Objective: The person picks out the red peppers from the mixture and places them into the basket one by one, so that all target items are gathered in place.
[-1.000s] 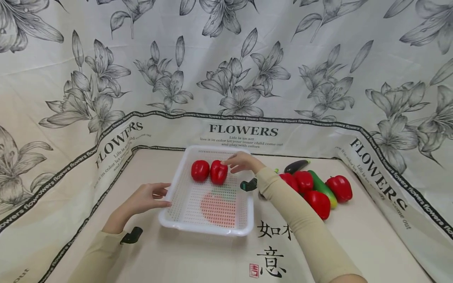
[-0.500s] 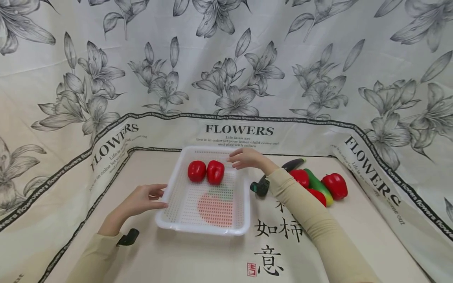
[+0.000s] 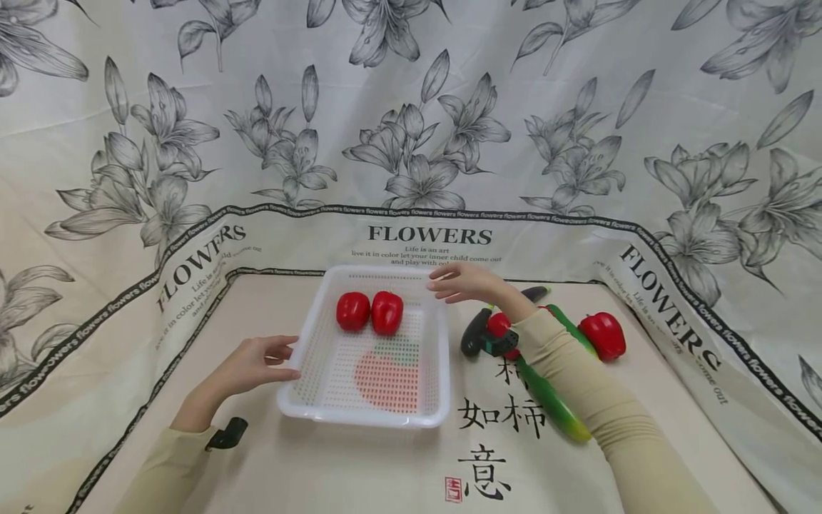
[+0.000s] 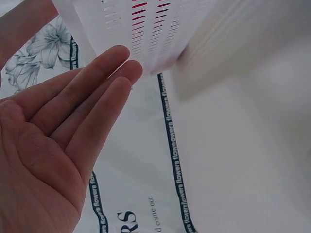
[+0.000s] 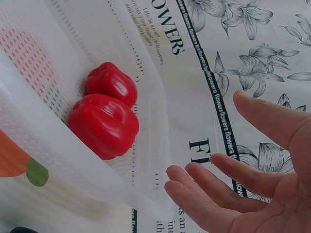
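White fabric with a grey floral print (image 3: 379, 93) encloses a pale cloth-covered tabletop (image 3: 347, 471) (black Chinese characters (image 3: 484, 469) mark it), where a rectangular, white, perforated plastic basket (image 3: 362, 416) holds two glossy red bell peppers (image 3: 387, 314). The left hand (image 3: 247, 365), fingers extended, is at its left rim; the right hand (image 3: 474, 283), loosely spread, hovers by its far-right corner.

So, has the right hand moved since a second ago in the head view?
Yes: against the central FLOWERS print, the right hand has shifted rightward, from the right pepper to near the far right corner of the basket.
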Tool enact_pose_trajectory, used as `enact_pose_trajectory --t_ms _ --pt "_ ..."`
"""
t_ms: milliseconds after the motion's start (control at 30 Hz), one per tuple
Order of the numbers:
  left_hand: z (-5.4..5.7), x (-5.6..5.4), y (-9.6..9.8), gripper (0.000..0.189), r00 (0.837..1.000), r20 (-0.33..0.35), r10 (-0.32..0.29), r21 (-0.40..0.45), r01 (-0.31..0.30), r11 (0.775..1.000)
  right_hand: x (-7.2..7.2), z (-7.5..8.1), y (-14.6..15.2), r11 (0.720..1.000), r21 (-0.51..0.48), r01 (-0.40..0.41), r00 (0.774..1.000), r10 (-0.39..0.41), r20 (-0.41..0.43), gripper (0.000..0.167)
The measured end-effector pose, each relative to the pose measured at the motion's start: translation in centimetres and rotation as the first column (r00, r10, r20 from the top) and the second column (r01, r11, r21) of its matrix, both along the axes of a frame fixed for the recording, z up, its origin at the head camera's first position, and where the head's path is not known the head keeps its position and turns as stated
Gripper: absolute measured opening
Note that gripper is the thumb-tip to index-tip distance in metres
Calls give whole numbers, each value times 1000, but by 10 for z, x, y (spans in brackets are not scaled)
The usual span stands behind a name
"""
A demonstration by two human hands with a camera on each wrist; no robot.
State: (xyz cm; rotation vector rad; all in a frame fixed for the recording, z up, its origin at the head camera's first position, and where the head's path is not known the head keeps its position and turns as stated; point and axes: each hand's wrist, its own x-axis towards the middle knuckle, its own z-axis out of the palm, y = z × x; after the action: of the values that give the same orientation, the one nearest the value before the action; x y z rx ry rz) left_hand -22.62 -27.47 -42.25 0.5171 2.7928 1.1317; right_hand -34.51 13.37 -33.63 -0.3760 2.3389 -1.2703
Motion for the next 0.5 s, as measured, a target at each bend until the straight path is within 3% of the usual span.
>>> enact_pose_trajectory --t_ms 500 --pt "-1 0 1 73 1000 -11 12 -12 -12 1000 22 10 31 1000 -2 -22 998 22 -58 56"
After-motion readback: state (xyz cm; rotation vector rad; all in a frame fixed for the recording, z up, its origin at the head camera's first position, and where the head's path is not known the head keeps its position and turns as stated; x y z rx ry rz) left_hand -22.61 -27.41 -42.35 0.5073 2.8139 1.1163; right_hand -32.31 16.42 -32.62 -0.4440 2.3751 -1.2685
